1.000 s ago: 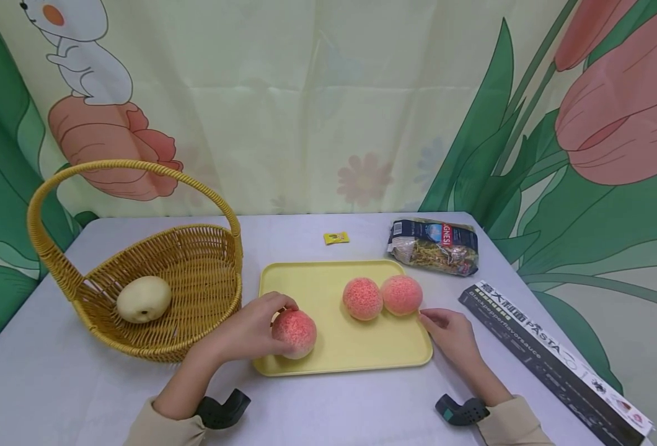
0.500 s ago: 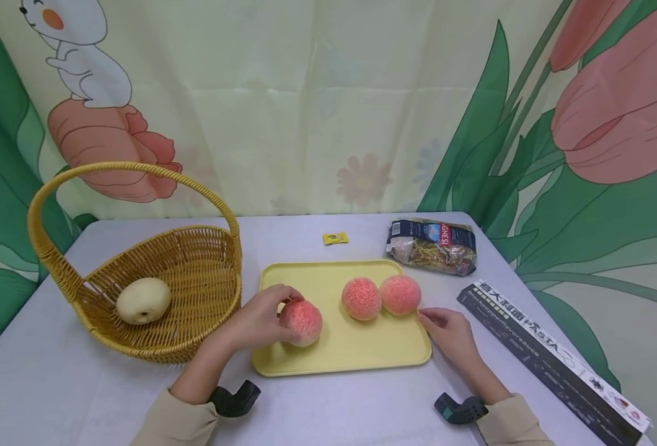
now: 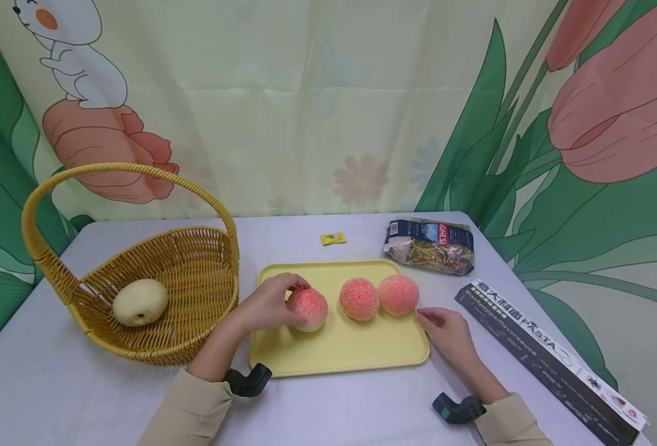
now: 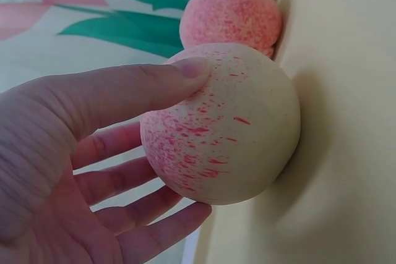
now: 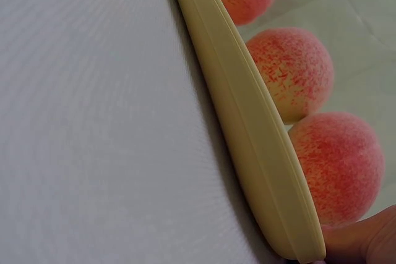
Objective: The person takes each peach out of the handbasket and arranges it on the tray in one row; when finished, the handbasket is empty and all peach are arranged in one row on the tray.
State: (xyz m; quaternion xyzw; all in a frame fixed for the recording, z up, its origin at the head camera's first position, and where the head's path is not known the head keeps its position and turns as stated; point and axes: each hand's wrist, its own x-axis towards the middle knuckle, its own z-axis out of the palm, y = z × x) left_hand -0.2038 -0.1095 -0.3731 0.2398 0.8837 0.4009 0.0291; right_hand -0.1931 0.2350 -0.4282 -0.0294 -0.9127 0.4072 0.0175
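My left hand (image 3: pixel 269 302) holds a pink peach (image 3: pixel 309 310) between thumb and fingers, over the left half of a yellow tray (image 3: pixel 356 356). In the left wrist view the thumb lies across the peach (image 4: pixel 241 134), with the fingers at its other side. Two more peaches sit on the tray, a middle peach (image 3: pixel 359 300) and a right peach (image 3: pixel 399 295), touching or nearly so. At the tray's right edge, my right hand (image 3: pixel 450 337) pinches the rim. The right wrist view shows only part of that hand (image 5: pixel 365 239), at the tray corner beside the nearest peach (image 5: pixel 340 168).
Left of the tray stands a wicker basket (image 3: pixel 200 291) with a tall handle, holding one pale round fruit (image 3: pixel 140 302). Behind the tray lies a small yellow packet (image 3: pixel 333 238). A pasta bag (image 3: pixel 430 246) and a long black pasta box (image 3: pixel 551 359) lie to the right.
My left hand has carried its peach away from me and slightly rightward over the tray, closer to the other two peaches. The right hand stays at the tray's edge.
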